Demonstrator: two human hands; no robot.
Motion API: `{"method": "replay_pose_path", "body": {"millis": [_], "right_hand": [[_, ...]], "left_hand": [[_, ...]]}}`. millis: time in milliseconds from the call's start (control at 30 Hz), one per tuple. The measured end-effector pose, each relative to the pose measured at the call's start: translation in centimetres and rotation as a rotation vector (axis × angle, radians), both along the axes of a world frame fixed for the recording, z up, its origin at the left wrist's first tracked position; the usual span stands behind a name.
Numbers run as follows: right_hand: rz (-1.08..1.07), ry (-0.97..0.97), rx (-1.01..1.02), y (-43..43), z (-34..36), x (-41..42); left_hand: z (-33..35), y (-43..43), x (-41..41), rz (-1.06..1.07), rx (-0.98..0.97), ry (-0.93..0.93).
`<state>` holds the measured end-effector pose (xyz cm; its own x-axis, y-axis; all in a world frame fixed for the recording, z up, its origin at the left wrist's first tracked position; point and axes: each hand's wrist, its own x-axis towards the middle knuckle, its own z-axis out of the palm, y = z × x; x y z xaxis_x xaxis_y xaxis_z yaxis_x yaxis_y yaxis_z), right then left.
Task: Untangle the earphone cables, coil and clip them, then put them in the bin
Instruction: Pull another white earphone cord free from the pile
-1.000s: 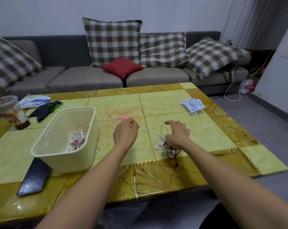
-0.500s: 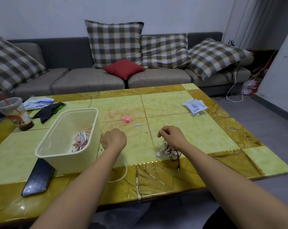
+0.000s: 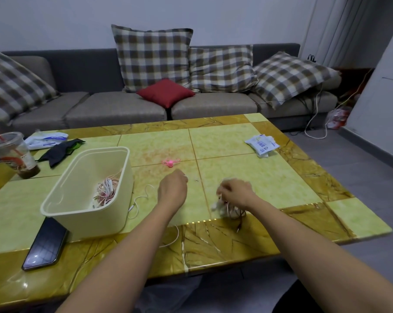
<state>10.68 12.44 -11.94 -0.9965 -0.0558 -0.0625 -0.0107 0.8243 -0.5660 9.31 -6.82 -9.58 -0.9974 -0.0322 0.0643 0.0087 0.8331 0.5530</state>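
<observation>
Leftward no longer: the left hand (image 3: 173, 188) has shifted away from the cream rectangular plastic bin (image 3: 55, 213), while the right hand (image 3: 236, 193) stays over the tangled bundle of white and dark earphone cables (image 3: 227, 210). The right hand's fingers are curled and pinch strands rising from that bundle, which lies on the green and amber tiled table (image 3: 270, 177) just beneath the grip. The left hand is curled into a fist; whether it pinches anything cannot be told. A loose thin white cable (image 3: 141, 198) lies between this hand and the bin and passes under its forearm. A small pink plastic clip (image 3: 170, 162) sits just beyond its knuckles. Coiled pink and white cables (image 3: 106, 190) lie inside the bin.
</observation>
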Motion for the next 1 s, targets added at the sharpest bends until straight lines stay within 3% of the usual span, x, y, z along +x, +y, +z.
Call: {"method": "replay_pose_path", "body": {"millis": [67, 100, 300, 500, 767, 1000], "right_hand": [[-0.181, 0.391, -0.124, 0.4, 0.6, -0.3], [-0.177, 0.455, -0.110, 0.3, 1.0, -0.5], [-0.104, 0.104, 0.231, 0.6, 0.3, -1.1], [-0.142, 0.098, 0.351, 0.6, 0.7, -1.2], [0.011, 0.054, -0.127, -0.9, 2.6, -0.9], [0.030, 0.018, -0.081, -0.6, 1.8, -0.9]], "left_hand": [[0.4, -0.3, -0.1, 0.103, 0.034, 0.069], [0.7, -0.3, -0.1, 0.140, 0.052, 0.103], [1.6, -0.3, -0.2, 0.301, 0.083, 0.162], [1.6, -1.1, -0.1, 0.388, 0.121, 0.126], [-0.5, -2.6, -1.6, 0.250, -0.066, -0.126], [-1.4, -5.4, -1.3, 0.328, -0.322, -0.161]]}}
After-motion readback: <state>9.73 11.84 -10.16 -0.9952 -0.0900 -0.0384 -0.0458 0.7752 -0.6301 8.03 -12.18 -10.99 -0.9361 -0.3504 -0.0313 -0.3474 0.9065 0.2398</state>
